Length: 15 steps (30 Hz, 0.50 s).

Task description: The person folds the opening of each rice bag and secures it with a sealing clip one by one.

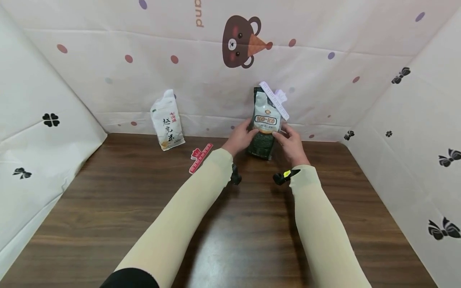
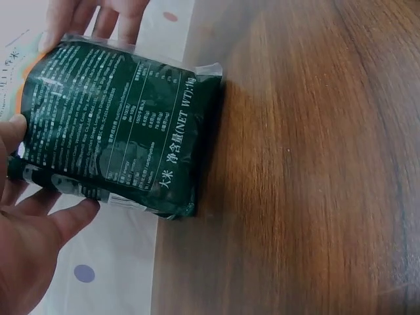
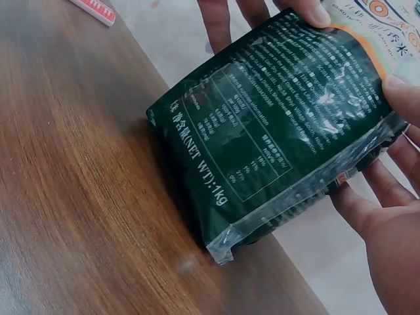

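A dark green and white KO-KO rice bag (image 1: 265, 140) stands roughly upright at the back of the table. Across its top, a pale lavender toothed bag clip (image 1: 275, 100) sits at a slant. My left hand (image 1: 238, 138) grips the bag's left side, thumb on the front and fingers behind. On the opposite side, my right hand (image 1: 292, 146) holds it in the same way. The bag's printed front (image 2: 111, 125) and lower edge show in both wrist views; whether the base touches the table cannot be told. Fingers behind the bag are partly hidden.
A white rice bag (image 1: 168, 122) leans against the patterned backdrop (image 1: 201, 80) at the back left. Between it and my left forearm lies a red and white bag clip (image 1: 200, 159) on the brown wooden table (image 1: 144, 208). White cloth walls flank both sides.
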Motion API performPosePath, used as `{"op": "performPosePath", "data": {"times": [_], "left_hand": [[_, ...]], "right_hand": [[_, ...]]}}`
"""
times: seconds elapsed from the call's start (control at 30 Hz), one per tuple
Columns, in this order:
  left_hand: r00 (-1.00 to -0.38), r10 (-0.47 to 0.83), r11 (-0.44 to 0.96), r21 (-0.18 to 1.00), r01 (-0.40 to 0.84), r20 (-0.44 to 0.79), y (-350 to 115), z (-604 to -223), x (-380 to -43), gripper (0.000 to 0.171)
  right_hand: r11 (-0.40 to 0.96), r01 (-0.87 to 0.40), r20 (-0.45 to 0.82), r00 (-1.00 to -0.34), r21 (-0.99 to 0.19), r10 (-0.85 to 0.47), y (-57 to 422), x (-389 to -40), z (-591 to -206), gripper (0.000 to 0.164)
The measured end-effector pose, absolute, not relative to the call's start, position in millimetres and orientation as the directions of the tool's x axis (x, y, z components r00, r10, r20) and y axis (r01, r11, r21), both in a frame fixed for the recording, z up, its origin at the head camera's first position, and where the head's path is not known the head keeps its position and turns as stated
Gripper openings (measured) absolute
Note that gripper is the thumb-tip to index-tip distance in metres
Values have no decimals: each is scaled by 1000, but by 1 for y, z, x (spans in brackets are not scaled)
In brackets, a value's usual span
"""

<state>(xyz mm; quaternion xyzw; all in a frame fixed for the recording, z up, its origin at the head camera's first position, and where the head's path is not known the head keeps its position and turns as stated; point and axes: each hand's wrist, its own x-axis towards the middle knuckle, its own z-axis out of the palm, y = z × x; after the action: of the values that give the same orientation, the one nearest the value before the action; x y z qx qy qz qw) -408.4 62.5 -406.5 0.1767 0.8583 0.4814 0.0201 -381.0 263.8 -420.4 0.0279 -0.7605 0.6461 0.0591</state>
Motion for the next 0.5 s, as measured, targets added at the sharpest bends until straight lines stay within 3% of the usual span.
{"op": "performPosePath", "data": {"times": [0.5], "left_hand": [[-955, 292, 556, 803, 217, 56, 71, -400, -409, 55]], "right_hand": [[156, -18, 20, -1000, -988, 12, 266, -382, -415, 51]]}}
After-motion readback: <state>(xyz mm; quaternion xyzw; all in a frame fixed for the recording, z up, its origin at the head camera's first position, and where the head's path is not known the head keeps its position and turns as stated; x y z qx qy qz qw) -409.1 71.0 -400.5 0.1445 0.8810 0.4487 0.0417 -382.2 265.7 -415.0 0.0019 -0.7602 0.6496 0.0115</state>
